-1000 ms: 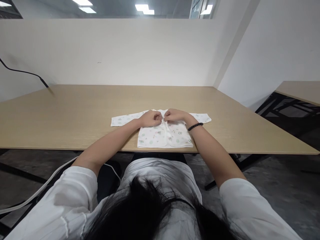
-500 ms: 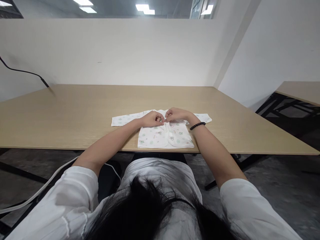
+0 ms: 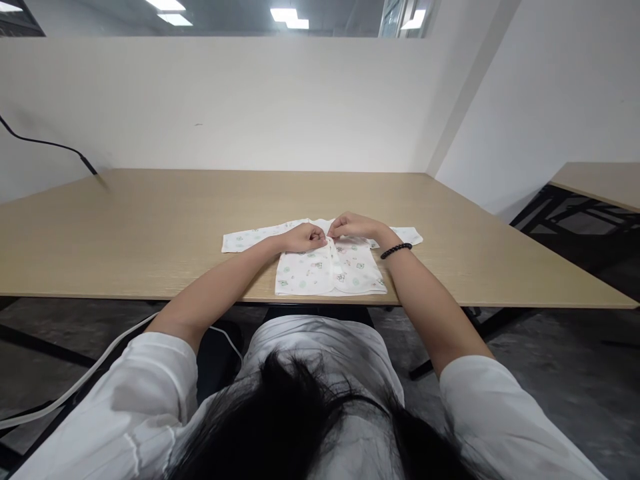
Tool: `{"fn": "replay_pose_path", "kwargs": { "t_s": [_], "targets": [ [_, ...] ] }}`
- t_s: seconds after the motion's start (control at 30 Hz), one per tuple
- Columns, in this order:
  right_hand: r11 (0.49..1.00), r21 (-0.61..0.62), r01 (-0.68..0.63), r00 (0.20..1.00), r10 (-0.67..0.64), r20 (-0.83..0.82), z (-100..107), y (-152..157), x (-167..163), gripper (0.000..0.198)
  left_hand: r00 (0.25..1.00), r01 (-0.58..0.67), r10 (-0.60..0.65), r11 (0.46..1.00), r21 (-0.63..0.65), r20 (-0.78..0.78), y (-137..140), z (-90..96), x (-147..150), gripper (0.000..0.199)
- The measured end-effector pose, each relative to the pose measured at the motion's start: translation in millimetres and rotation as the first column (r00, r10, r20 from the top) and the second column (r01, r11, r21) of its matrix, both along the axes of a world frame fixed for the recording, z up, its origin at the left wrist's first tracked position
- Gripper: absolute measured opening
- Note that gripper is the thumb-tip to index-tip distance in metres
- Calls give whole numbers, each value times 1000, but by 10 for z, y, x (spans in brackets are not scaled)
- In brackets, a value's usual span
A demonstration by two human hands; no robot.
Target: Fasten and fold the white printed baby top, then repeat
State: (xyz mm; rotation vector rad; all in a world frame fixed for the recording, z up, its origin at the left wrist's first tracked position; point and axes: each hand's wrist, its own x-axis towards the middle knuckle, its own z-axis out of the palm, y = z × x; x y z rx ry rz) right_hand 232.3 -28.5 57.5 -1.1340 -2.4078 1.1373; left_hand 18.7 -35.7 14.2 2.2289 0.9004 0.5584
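A small white baby shirt [image 3: 305,273] with green and brown prints lies spread on the table, hem toward me and sleeves out to both sides. Its front edges meet along the middle. My left hand [image 3: 306,237] is closed on the left front edge near the chest, fingers curled. Just right of it, my right hand [image 3: 350,227] pinches the opposite front edge; a black bead bracelet [image 3: 397,251] circles that wrist. The fingertips of both hands nearly meet over the opening. Whatever small fastener may be between them is too small to make out.
The wooden table [image 3: 150,220] runs back to a white wall [image 3: 250,100]. A black cable [image 3: 55,143] hangs at the left, and a white cable [image 3: 80,380] runs beside my left arm. Another table [image 3: 600,183] stands at the right.
My right hand has shifted slightly left and up, closer to my left hand. The shirt's front edges now lie nearer together along the middle.
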Motion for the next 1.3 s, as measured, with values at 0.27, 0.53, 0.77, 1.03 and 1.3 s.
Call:
{"fn": "replay_pose_path", "kwargs": {
  "t_s": [0.27, 0.53, 0.77, 1.03, 1.3],
  "targets": [
    [1000, -23, 19, 1000, -19, 6, -52, -28, -27, 18, 999, -30, 31, 998, -54, 13, -27, 10, 13, 29],
    [1000, -13, -3, 1000, 3, 4, -124, 63, -57, 12, 997, -61, 65, 991, -122, 30, -20, 35, 3, 25],
    [991, -118, -68, 997, 62, -56, -176, 115, -4, 21, 996, -72, 78, 989, -127, 43, 63, -16, -11, 10],
    [997, -75, -28, 1000, 27, -9, -255, 215, -6, 22, 994, -89, 94, 991, -105, 47, 61, -19, -35, 25],
    [1000, -18, -4, 999, 5, 48, -233, 167, -7, 23, 999, -24, 27, 995, -92, 30, 41, 27, -57, 28]
  ]
}}
